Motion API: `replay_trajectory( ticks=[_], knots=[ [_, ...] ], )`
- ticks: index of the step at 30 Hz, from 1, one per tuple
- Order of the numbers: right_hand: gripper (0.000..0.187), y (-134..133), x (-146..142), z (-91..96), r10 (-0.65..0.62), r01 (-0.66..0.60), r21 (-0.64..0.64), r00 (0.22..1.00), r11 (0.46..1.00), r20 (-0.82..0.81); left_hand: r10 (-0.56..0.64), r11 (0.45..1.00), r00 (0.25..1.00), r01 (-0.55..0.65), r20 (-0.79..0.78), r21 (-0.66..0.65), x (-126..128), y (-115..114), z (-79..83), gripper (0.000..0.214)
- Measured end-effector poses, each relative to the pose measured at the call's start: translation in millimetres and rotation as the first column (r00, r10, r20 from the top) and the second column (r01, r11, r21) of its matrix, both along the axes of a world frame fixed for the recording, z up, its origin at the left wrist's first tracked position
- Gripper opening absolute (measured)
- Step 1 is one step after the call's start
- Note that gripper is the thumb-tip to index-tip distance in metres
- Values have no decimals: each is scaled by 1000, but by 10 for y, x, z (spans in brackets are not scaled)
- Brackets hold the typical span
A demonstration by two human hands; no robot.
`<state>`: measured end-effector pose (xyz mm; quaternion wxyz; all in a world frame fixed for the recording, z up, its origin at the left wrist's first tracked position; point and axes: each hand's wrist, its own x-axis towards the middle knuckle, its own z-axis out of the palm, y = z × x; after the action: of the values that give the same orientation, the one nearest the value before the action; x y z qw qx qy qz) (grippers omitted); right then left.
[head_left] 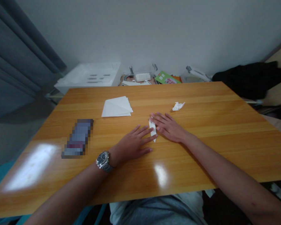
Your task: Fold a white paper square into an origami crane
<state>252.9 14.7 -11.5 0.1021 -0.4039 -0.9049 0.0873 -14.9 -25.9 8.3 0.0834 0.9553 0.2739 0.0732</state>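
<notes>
A narrow strip of folded white paper [152, 127] lies on the wooden table, its pointed lower end toward me. My left hand [135, 143], with a metal watch [103, 160] on the wrist, rests flat with spread fingers; its fingertips touch the strip's lower half. From the other side, the fingers of my right hand [169, 126] lie stretched over the strip's upper end and partly hide it. Beyond the right hand sits a small folded paper figure [178, 106]. Several sheets of white paper [117, 107] are stacked farther back on the left.
A phone-like dark device [78, 137], blurred out, lies on the left of the table [201, 100]. Behind the far edge stand a white foam tray [89, 75], a green booklet [166, 78] and assorted items. Dark cloth [248, 78] is heaped at the back right; a grey curtain hangs left.
</notes>
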Motion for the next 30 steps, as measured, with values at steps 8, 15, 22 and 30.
replay_trajectory(
  ticks=[8,15,22,30],
  knots=[
    [55,-6,-6,-7,72,-71,-47,997,996,29,-1,1000,1000,1,-18,19,20,-12,-7,60],
    [57,-31,-50,-16,8,-8,-1,1000,1000,26,1,1000,1000,-1,-10,17,20,-8,-24,59],
    [57,-22,-48,-66,17,-17,13,1000,1000,-15,-10,1000,1000,10,8,3,16,15,-24,60],
    [52,-1,8,-44,39,-41,-15,992,999,-120,8,1000,999,-7,38,-20,22,35,-25,64]
  ],
)
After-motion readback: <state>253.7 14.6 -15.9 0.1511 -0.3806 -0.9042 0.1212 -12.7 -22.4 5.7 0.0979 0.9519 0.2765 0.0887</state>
